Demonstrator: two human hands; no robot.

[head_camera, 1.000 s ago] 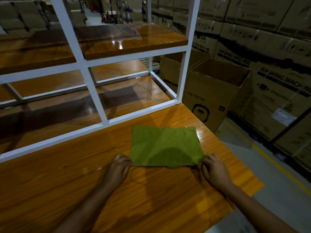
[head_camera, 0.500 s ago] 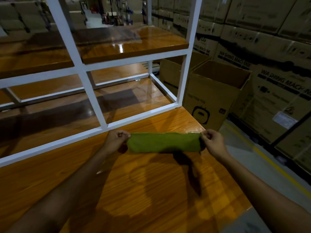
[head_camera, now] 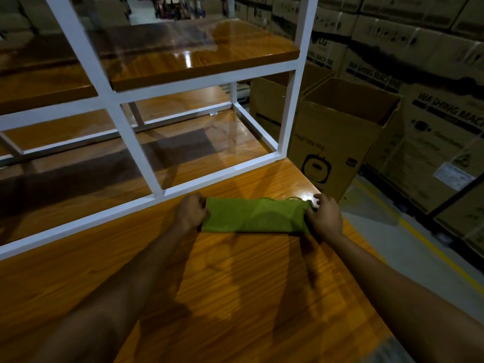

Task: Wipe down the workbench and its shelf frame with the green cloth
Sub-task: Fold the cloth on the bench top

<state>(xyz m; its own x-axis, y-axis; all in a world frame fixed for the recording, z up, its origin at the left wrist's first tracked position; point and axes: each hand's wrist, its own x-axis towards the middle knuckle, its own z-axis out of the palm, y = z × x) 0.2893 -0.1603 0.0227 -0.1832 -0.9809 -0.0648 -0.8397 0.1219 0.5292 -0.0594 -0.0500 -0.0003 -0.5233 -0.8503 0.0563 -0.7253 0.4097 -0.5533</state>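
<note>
The green cloth (head_camera: 255,216) lies folded into a long narrow band on the glossy wooden bench (head_camera: 235,297), stretched crosswise near the far right part of the top, just in front of the white shelf frame (head_camera: 136,150). Both hands are clamped on it, one at each short end: the left hand (head_camera: 190,212) pinches the left end with curled fingers, and the right hand (head_camera: 324,214) grips the right end, its fingers bent over the cloth's corner. The two forearms reach forward from the near edge and spread apart toward the cloth, casting dark shadows on the wood. The frame's lower rail runs diagonally across the bench just beyond the left hand, and its uprights carry an upper wooden shelf board (head_camera: 199,58) that shines under the light. Behind the rail a second stretch of wooden surface lies inside the frame. To the right of the bench, on the floor, an open cardboard box (head_camera: 337,142) stands close to the bench's corner, with another open box behind it. Stacked cartons printed with washing machine lettering (head_camera: 442,119) fill the right side, and a yellow line (head_camera: 429,244) runs along the grey floor beside them.
</note>
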